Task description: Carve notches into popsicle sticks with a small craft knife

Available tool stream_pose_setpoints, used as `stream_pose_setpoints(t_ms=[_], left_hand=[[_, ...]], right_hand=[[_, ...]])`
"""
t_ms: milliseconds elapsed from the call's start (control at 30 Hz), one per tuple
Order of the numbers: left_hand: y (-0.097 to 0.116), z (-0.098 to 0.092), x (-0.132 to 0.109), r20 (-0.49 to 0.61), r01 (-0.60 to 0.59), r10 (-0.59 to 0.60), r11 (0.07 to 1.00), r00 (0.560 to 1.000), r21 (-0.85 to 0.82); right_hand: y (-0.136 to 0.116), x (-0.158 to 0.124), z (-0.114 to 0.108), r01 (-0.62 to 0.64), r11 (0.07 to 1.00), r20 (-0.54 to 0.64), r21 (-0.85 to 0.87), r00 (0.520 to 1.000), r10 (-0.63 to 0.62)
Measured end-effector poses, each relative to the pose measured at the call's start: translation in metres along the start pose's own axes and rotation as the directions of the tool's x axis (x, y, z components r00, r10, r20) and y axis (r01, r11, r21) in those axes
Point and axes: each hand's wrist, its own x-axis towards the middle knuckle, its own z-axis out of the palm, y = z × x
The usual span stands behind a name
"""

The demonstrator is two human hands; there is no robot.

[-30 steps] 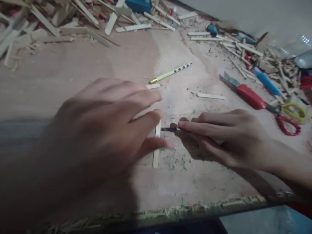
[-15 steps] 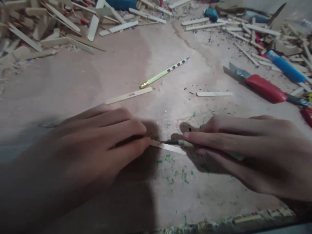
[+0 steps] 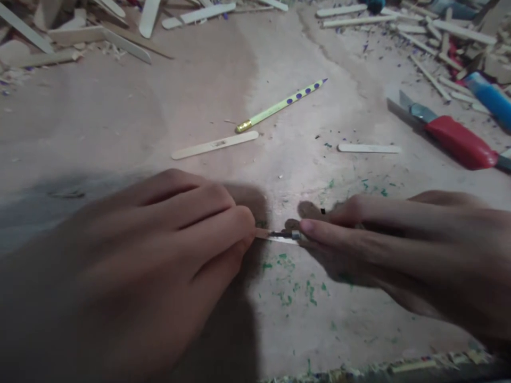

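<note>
My left hand (image 3: 175, 239) is closed on one end of a thin wooden craft stick (image 3: 279, 239), pinching it low over the board. In my right hand (image 3: 383, 239) is a slim tool with a narrow dark metal tip and a silver collar, like a small craft knife (image 3: 289, 234); my fingers cover its handle. The tip lies against the stick just right of my left fingertips. Beyond my hands rest another craft stick (image 3: 215, 146) with a dark mark and a shorter stick piece (image 3: 369, 149).
A pale green pencil (image 3: 281, 106) with purple dots lies past the sticks. At right is a red-handled cutter (image 3: 461, 141) with its blade out, near a blue-handled tool (image 3: 491, 101). Stick scraps pile at both far corners, and green shavings dot the wooden board (image 3: 207, 96).
The view has shifted, so the board's things sit higher and mostly further right. The knife tip has come closer to my left fingertips along the stick.
</note>
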Motion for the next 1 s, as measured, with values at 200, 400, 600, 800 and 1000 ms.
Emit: stream_pose_setpoints(t_ms=[200, 400, 600, 800, 1000], left_hand=[[0.01, 0.004, -0.003, 0.022, -0.023, 0.022, 0.998, 1.0, 0.058], [0.006, 0.003, -0.006, 0.045, -0.057, 0.054, 0.996, 0.998, 0.066], [0.002, -0.002, -0.008, 0.058, -0.036, 0.032, 0.997, 0.998, 0.07], [0.002, 0.001, -0.007, 0.037, -0.043, 0.041, 0.997, 0.998, 0.069], [0.004, 0.006, -0.001, -0.018, -0.029, 0.029, 0.999, 0.999, 0.037]], right_hand=[[-0.007, 0.014, -0.001, -0.078, 0.977, -0.084, 0.199, 0.992, 0.097], [-0.01, 0.019, 0.002, -0.167, 0.941, -0.052, 0.293, 0.98, 0.19], [-0.007, 0.0, 0.007, 0.004, 1.0, -0.076, -0.017, 0.997, -0.005], [-0.008, 0.014, -0.002, -0.069, 0.991, -0.085, 0.114, 0.993, 0.079], [-0.01, 0.01, -0.014, -0.086, 0.992, -0.057, 0.097, 0.994, 0.092]])
